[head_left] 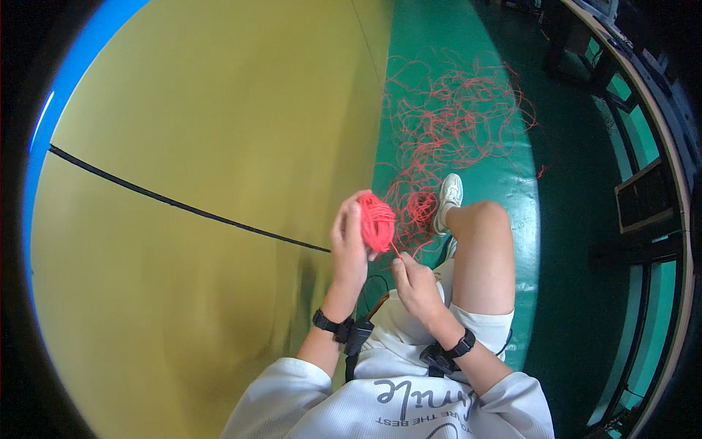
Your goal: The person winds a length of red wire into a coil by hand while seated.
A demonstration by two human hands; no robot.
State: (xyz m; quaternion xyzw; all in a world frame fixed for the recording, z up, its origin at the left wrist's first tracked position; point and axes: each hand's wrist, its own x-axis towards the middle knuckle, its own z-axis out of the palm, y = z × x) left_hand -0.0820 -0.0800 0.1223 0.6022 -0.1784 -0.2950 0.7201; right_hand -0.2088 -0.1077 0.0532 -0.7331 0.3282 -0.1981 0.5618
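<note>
A ball of red cord point(378, 224) rests in my left hand point(349, 233), whose fingers wrap its left side and underside. From its lower right a single strand runs to my right hand point(416, 284), which pinches it between thumb and fingers just below and right of the ball. A short bit of cord pokes out past those fingers. Beyond my hands a large loose tangle of red cord point(461, 110) spreads over the green floor, and a denser clump point(418, 212) lies near my shoe. How the strand joins the tangle is hidden by my hands.
A yellow panel point(219, 146) with a black line fills the left side, edged in blue. My bent leg and white shoe point(451, 192) are beside the tangle on the green floor point(512, 197). Along the right stands a long bench point(669, 139) with dark framework below.
</note>
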